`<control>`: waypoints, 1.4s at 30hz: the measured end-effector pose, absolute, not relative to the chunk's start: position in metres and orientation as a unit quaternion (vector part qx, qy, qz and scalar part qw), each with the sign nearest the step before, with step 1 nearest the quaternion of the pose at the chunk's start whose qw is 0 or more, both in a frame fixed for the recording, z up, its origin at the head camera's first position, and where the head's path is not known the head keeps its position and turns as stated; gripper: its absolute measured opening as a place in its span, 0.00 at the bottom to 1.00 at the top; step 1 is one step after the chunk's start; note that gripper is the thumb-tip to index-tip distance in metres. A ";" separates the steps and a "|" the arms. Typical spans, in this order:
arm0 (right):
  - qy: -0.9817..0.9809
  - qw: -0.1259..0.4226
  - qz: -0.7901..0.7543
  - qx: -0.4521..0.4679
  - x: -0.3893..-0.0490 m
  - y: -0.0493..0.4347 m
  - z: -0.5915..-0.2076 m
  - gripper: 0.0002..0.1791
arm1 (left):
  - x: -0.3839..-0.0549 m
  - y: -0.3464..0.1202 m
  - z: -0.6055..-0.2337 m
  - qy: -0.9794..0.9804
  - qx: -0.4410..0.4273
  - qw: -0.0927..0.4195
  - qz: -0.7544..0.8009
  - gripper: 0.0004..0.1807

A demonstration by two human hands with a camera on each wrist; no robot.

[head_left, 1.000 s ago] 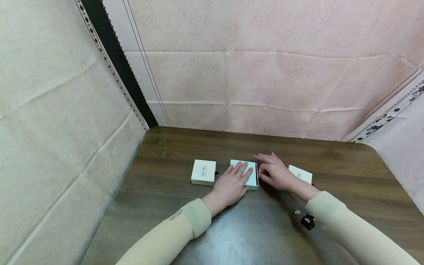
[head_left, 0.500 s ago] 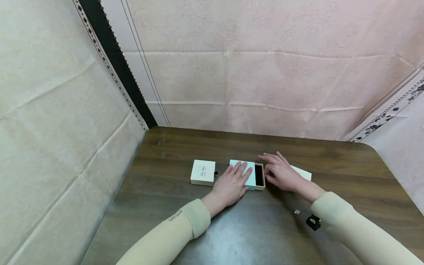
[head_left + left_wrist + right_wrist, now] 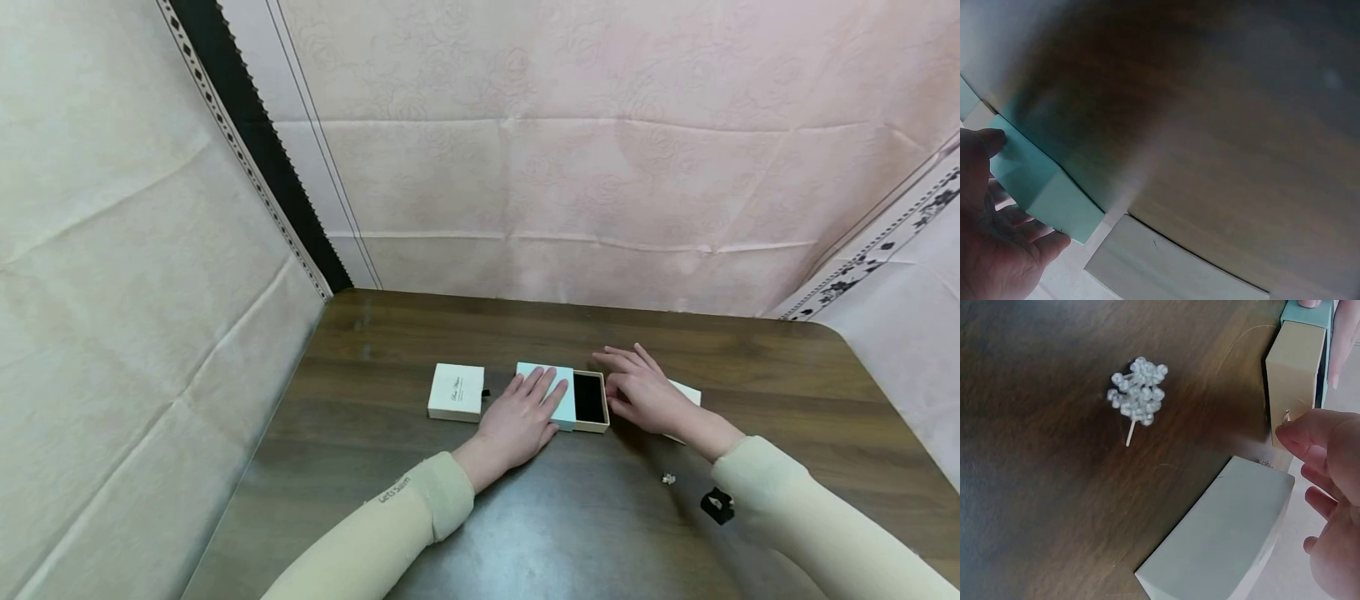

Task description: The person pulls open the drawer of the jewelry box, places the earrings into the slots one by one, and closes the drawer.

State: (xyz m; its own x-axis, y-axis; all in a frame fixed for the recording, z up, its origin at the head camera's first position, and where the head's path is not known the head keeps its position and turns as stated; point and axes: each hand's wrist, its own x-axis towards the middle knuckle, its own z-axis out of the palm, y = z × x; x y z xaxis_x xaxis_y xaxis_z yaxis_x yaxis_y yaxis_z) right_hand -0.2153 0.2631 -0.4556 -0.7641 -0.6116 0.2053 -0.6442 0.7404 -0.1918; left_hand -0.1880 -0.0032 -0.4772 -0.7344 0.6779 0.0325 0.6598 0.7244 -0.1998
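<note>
Apparently mid-opening: left hand (image 3: 516, 423), fingers spread, presses blue sleeve (image 3: 567, 413) right of white box (image 3: 456, 392); right hand (image 3: 647, 400) pinches half-out drawer (image 3: 590, 398) by its right end; next likely needs a straight rightward pull.

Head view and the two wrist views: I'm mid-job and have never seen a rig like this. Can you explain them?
There's no machine here, just a person's left hand and right hand. One camera on the head looks forward and down; each wrist camera looks at that hand's work. The left hand rests on a turquoise box; the right hand pinches the end of its partly open drawer. The wooden table also bears a white box to the left, another white box to the right, a silvery beaded ornament and an unclear black item.
</note>
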 end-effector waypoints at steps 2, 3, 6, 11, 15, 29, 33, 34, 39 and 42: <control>-0.931 0.065 0.122 0.336 -0.216 0.262 -0.456 0.17 | -0.188 -0.004 -0.477 -0.927 -0.361 0.053 0.088 0.36; -0.932 0.066 0.120 0.337 -0.216 0.262 -0.456 0.17 | -0.188 -0.004 -0.477 -0.927 -0.361 0.053 0.088 0.36; -0.931 0.068 0.120 0.337 -0.216 0.261 -0.456 0.17 | -0.188 -0.005 -0.477 -0.927 -0.361 0.054 0.086 0.36; -0.930 0.071 0.128 0.338 -0.215 0.263 -0.451 0.14 | -0.188 -0.005 -0.477 -0.927 -0.362 0.056 0.086 0.36; -0.930 0.079 0.134 0.333 -0.215 0.269 -0.441 0.11 | -0.188 -0.005 -0.477 -0.926 -0.362 0.057 0.087 0.36; -0.940 0.065 0.086 0.324 -0.235 0.272 -0.424 0.05 | -0.187 -0.007 -0.481 -0.926 -0.362 0.066 0.087 0.36; -0.943 0.055 0.073 0.319 -0.240 0.271 -0.430 0.04 | -0.187 -0.006 -0.480 -0.926 -0.362 0.065 0.087 0.37; -0.944 0.055 0.070 0.318 -0.241 0.271 -0.432 0.05 | -0.186 -0.006 -0.480 -0.926 -0.362 0.065 0.086 0.37; -0.949 0.051 0.067 0.305 -0.245 0.270 -0.438 0.06 | -0.186 -0.004 -0.478 -0.926 -0.360 0.065 0.093 0.36; -0.952 0.045 0.063 0.297 -0.247 0.270 -0.442 0.07 | -0.186 -0.004 -0.477 -0.926 -0.361 0.065 0.095 0.36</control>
